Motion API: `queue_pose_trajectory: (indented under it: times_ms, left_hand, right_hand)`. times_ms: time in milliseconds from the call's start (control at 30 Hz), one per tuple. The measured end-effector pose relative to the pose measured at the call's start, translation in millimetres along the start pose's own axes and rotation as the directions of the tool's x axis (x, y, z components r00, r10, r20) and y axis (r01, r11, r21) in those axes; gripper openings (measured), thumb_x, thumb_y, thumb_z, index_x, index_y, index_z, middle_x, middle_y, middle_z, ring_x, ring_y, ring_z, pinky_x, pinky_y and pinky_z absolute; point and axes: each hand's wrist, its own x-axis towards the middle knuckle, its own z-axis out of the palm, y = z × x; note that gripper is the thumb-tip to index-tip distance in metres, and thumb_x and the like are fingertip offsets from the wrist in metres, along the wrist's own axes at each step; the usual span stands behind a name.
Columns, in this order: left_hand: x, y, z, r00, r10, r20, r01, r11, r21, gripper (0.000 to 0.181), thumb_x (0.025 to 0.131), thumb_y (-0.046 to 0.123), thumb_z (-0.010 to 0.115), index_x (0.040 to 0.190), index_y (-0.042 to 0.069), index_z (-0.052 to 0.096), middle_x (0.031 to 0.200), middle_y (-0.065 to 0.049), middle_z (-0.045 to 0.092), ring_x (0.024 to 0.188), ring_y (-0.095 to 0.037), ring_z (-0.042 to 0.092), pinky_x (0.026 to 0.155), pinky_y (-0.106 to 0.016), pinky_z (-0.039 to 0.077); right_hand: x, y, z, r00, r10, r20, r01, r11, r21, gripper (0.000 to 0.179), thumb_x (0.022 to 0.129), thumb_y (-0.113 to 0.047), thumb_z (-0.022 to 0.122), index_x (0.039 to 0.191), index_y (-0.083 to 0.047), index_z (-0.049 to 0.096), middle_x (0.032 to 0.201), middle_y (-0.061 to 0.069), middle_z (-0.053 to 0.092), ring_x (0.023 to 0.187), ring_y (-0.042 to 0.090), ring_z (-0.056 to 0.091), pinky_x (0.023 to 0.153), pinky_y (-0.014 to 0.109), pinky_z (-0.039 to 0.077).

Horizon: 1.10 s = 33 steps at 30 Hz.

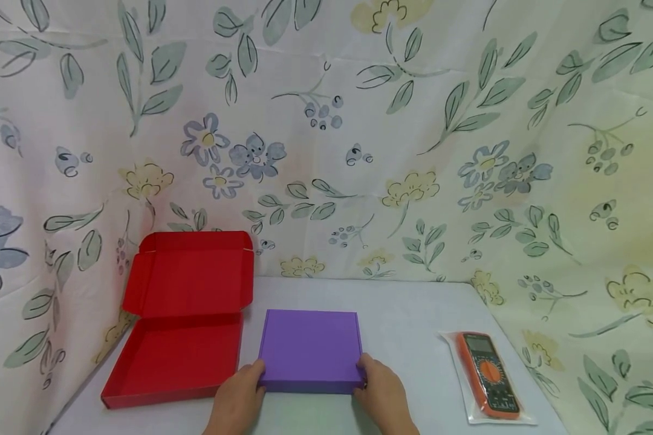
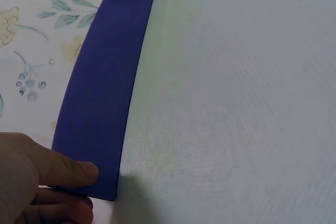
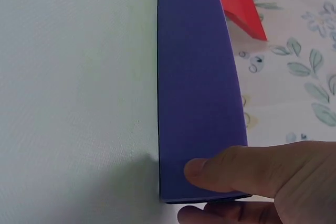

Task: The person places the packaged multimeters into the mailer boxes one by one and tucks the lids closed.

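A closed purple box [image 1: 311,347] lies flat on the white table in the head view, between both hands. My left hand [image 1: 238,396] grips its near left corner; in the left wrist view the thumb [image 2: 79,172] lies on the front side, with fingers round the end. At the near right corner my right hand [image 1: 382,393] holds the box the same way. The right wrist view shows that thumb [image 3: 210,174] on the front side and curled fingers at the end. What the box contains is hidden.
To the left stands an open red box [image 1: 187,350], its lid raised toward the floral curtain [image 1: 326,151]. On the right an orange and black multimeter [image 1: 488,374] lies in a clear plastic bag [image 1: 470,408]. The white table [image 1: 408,314] reaches back to the curtain.
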Motion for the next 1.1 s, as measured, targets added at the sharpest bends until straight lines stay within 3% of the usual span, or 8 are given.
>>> queue_pose_trajectory:
  times_ms: [233,500,667,867,1100]
  left_hand:
    - [3.5,3.2,4.6,0.995,0.016,-0.099,-0.015,1.000,0.016,0.024,0.083,0.006,0.083,0.096,0.014,0.064,0.078,0.004,0.059,0.071,-0.013,0.056,0.066,-0.036,0.053]
    - [15.9,20.7,8.1,0.997,0.005,-0.078,-0.002,0.999,0.033,0.033,0.087,0.005,0.079,0.119,0.002,0.072,0.098,-0.009,0.072,0.091,-0.025,0.070,0.083,-0.046,0.058]
    - [27.8,33.3,16.5,0.995,0.061,-0.079,-0.055,0.996,0.075,0.034,0.088,0.002,0.076,0.122,0.003,0.073,0.091,-0.008,0.071,0.084,-0.024,0.069,0.079,-0.043,0.059]
    - [54.4,52.6,27.0,0.990,0.131,-0.055,-0.126,0.988,0.086,0.033,0.090,0.001,0.072,0.123,0.003,0.074,0.091,-0.010,0.071,0.085,-0.026,0.069,0.078,-0.042,0.058]
    - [82.0,76.6,43.3,0.965,0.240,-0.105,-0.239,0.971,0.030,0.025,0.091,0.001,0.069,0.115,0.004,0.078,0.098,-0.014,0.075,0.092,-0.031,0.072,0.077,-0.042,0.058]
  right_hand:
    - [1.5,6.3,0.6,1.000,0.018,-0.012,-0.018,0.999,0.044,0.044,0.065,-0.008,0.092,0.099,-0.012,0.065,0.087,0.003,0.070,0.076,0.019,0.065,0.069,0.041,0.055]
    - [9.4,18.4,-3.9,0.996,0.087,-0.014,-0.086,0.995,0.059,0.044,0.066,-0.009,0.092,0.102,-0.013,0.067,0.086,0.001,0.069,0.073,0.017,0.062,0.065,0.040,0.053]
    - [13.3,32.6,-9.6,0.990,0.141,-0.021,-0.140,0.989,0.044,0.044,0.067,-0.008,0.091,0.105,-0.012,0.068,0.086,0.003,0.070,0.073,0.018,0.063,0.062,0.041,0.053]
    - [19.7,56.3,-18.6,0.980,0.192,-0.047,-0.191,0.981,0.021,0.045,0.068,-0.007,0.089,0.107,-0.011,0.067,0.086,0.005,0.071,0.070,0.020,0.063,0.056,0.042,0.050]
    - [35.8,84.8,-31.7,0.960,0.275,-0.057,-0.278,0.960,-0.042,0.047,0.070,-0.001,0.085,0.113,-0.008,0.066,0.103,0.017,0.073,0.084,0.033,0.070,0.061,0.050,0.054]
